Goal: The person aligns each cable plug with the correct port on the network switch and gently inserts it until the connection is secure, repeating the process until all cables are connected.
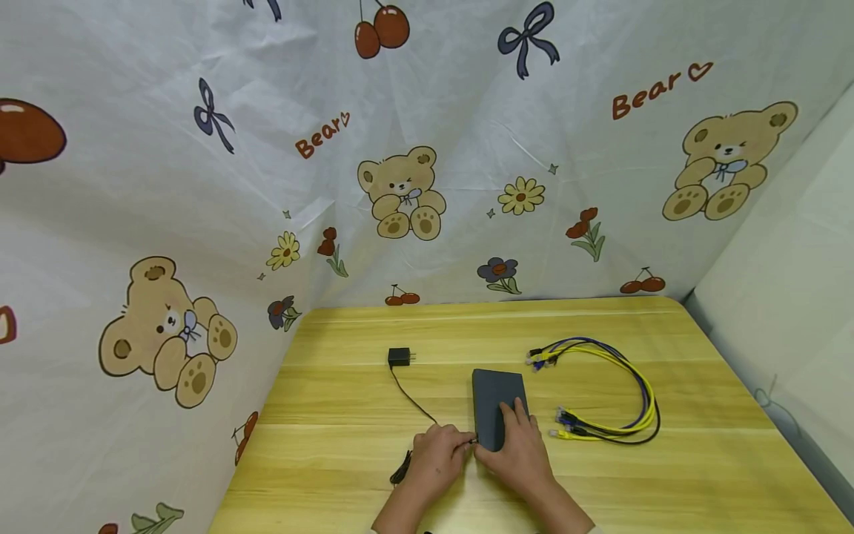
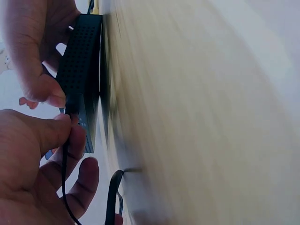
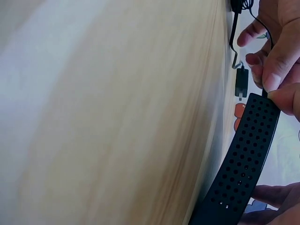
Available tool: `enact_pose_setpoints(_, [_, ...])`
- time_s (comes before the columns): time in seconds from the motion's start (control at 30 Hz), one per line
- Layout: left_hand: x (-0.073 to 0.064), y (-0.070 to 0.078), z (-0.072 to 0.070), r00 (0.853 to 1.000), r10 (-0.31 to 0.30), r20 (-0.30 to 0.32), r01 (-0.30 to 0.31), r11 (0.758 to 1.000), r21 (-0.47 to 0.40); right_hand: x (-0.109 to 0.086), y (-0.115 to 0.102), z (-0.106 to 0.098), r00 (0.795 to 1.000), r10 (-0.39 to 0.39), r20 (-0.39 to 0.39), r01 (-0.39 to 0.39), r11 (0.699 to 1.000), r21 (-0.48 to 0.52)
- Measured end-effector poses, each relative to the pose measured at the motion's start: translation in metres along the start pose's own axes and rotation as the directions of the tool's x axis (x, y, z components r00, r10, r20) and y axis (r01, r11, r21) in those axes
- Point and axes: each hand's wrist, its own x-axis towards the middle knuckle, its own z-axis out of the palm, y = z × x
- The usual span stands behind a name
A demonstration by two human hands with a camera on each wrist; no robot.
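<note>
A dark, flat network switch (image 1: 492, 393) with rows of vent holes along its side (image 3: 248, 145) is in front of me, tilted up from the wooden table in the wrist views. My right hand (image 1: 523, 454) grips it, thumb at the near left corner and fingers spread over the top and right side. At that same corner, my left hand (image 1: 437, 458) pinches the small black plug of a thin power cable (image 2: 64, 171) between thumb and fingertips. The plug's tip is hidden by the fingers, so I cannot tell how far it sits in the socket.
A black power adapter (image 1: 399, 357) lies at the back left, its cord running toward my left hand. Beside that hand is a tied coil of cord (image 1: 401, 469). Yellow, blue and black network cables (image 1: 649, 393) curve on the table to the right. A printed cloth (image 1: 454, 245) hangs behind.
</note>
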Motion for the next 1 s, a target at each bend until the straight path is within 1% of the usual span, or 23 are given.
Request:
enact_pose_setpoints(0.27, [0.005,0.003,0.0,0.999,-0.038,-0.016,0.038,0.999,0.01,0.0,0.002,0.003,1.0,-0.002,0.001,0.002,1.0,-0.004])
enact_pose_setpoints(0.43, [0.008,0.004,0.002,1.0,-0.024,-0.016,0.025,0.999,0.04,-0.001,0.001,0.001,1.0,-0.006,-0.001,0.006,1.0,-0.003])
enact_pose_setpoints(0.57, [0.01,0.002,0.002,0.999,-0.037,-0.005,0.037,0.999,0.011,-0.001,0.001,0.001,1.0,-0.007,0.0,0.007,1.0,-0.003])
enact_pose_setpoints(0.67, [0.012,-0.001,0.002,0.999,-0.035,0.002,0.035,0.999,-0.014,-0.001,0.001,0.001,1.0,-0.01,0.0,0.01,1.0,-0.004])
enact_pose_setpoints(0.77, [0.013,-0.003,0.003,1.0,-0.018,0.013,0.018,1.0,-0.014,-0.002,0.0,0.002,1.0,-0.014,-0.001,0.014,1.0,-0.001])
enact_pose_setpoints(1.0, [0.015,-0.004,0.001,0.999,-0.012,0.039,0.012,1.0,-0.014,-0.004,-0.003,0.001,1.0,-0.021,0.002,0.021,1.0,-0.002])
